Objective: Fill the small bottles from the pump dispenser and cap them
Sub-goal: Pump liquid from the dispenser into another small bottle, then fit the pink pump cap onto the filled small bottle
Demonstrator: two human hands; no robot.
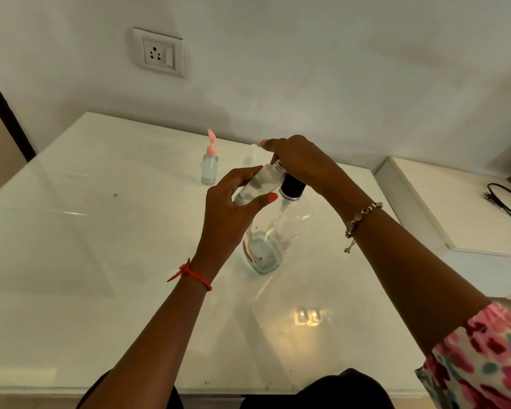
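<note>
A wall socket [160, 53] sits on the far wall above the white table [101, 231]. At the far middle of the table stands a small bottle with a pink flip cap [209, 169], upright, its lid hinged open. Just right of it and nearer, the left hand [233, 208] grips an uncapped small bottle [260, 184], thumb and fingers curled round it, tilted so its threaded neck points up to the right. The neck is under the right hand [301, 163], which presses on top of the pump dispenser [278, 237] with fingers stretched out leftward. The dispenser stands on the table, nearly drained. A black cable [505, 199] lies on the side counter [455, 208] at far right.
</note>
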